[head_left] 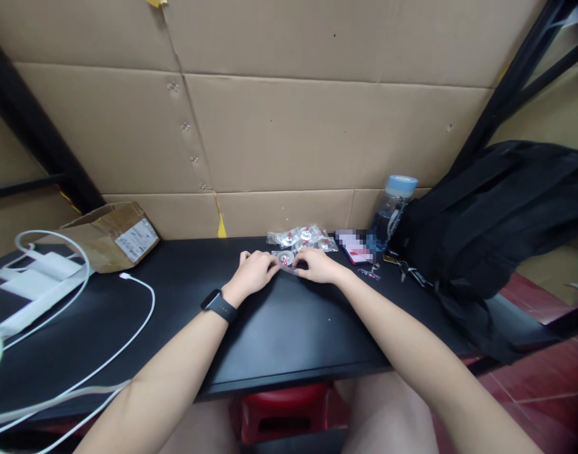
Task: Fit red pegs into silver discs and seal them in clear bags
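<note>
Between my two hands is a small clear plastic packet [285, 259] with a round silvery item and a bit of red inside. My left hand [256, 272], with a black watch on its wrist, pinches the packet's left edge. On the other side, my right hand [317, 265] has its fingers closed on the right edge. Just behind them lies a pile of similar clear packets [304, 236], each with a round silvery piece and red showing. What exactly the round pieces are is too small to tell.
On the black table [279, 328], an open cardboard box [113, 236], a white power strip [38, 306] and a white cable [152, 302] are at left. A phone [355, 246], a keychain [370, 272], a blue-lidded bottle [390, 214] and a black backpack [487, 214] stand right. Cardboard panels [289, 139] line the back.
</note>
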The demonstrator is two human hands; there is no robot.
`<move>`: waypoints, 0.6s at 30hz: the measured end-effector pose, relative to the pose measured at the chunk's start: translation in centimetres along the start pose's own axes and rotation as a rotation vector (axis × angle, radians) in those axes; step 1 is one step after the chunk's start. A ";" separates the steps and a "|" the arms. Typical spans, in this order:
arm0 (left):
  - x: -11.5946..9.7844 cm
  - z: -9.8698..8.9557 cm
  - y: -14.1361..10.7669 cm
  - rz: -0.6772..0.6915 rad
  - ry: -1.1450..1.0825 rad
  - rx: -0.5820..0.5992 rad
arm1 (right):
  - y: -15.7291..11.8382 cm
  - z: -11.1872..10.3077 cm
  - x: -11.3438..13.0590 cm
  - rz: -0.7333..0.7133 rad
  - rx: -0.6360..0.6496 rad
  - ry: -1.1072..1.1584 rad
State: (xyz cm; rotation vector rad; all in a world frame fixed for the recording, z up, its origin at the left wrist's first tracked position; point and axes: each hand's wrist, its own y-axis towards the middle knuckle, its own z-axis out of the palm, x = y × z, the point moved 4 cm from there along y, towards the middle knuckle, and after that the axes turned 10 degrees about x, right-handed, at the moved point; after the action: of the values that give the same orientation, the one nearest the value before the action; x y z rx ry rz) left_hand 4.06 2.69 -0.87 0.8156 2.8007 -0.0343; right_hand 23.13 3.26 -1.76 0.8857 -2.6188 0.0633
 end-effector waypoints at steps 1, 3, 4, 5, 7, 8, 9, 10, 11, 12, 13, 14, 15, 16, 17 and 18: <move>0.2 -0.1 0.2 -0.031 -0.056 -0.013 | 0.1 0.0 -0.1 0.008 -0.026 0.029; 0.7 -0.1 0.4 -0.091 -0.182 -0.036 | 0.3 -0.2 -0.4 0.028 -0.070 0.091; 1.0 -0.1 0.5 -0.121 -0.238 -0.052 | 0.3 -0.4 -0.6 0.040 -0.098 0.121; 1.3 0.0 0.5 -0.149 -0.282 -0.069 | 0.3 -0.7 -0.7 0.054 -0.139 0.145; 1.9 0.2 0.6 -0.207 -0.328 -0.103 | 0.0 -1.3 -0.9 0.064 -0.253 0.175; 2.1 0.3 0.7 -0.234 -0.336 -0.119 | -0.1 -1.6 -0.8 0.049 -0.300 0.184; 2.2 0.4 0.7 -0.254 -0.339 -0.133 | -0.3 -1.7 -0.5 0.019 -0.323 0.194; 2.3 0.5 0.7 -0.267 -0.339 -0.144 | -0.4 -1.7 -0.2 -0.018 -0.321 0.209; 2.4 0.6 0.8 -0.276 -0.338 -0.153 | -0.4 -1.5 0.1 -0.050 -0.302 0.228; 2.4 0.6 0.8 -0.280 -0.337 -0.159 | -0.3 -1.3 0.3 -0.068 -0.274 0.253; 2.5 0.7 0.8 -0.280 -0.337 -0.162 | -0.2 -0.9 0.4 -0.069 -0.247 0.280; 2.5 0.6 0.9 -0.277 -0.338 -0.163 | -0.1 -0.6 0.5 -0.057 -0.229 0.306; 2.5 0.6 0.9 -0.271 -0.339 -0.162 | 0.1 -0.2 0.4 -0.038 -0.222 0.331; 2.5 0.5 0.8 -0.266 -0.340 -0.161 | 0.2 0.1 0.2 -0.018 -0.223 0.356; 2.6 0.4 0.8 -0.263 -0.343 -0.161 | 0.4 0.3 0.0 -0.001 -0.229 0.379; 2.6 0.3 0.8 -0.263 -0.347 -0.163 | 0.5 0.5 -0.2 0.014 -0.235 0.399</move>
State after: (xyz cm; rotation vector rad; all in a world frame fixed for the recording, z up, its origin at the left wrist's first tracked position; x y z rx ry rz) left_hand 2.41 4.69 -1.72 0.3599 2.5194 0.0092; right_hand 22.80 3.69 -2.21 0.6911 -2.2063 -0.0583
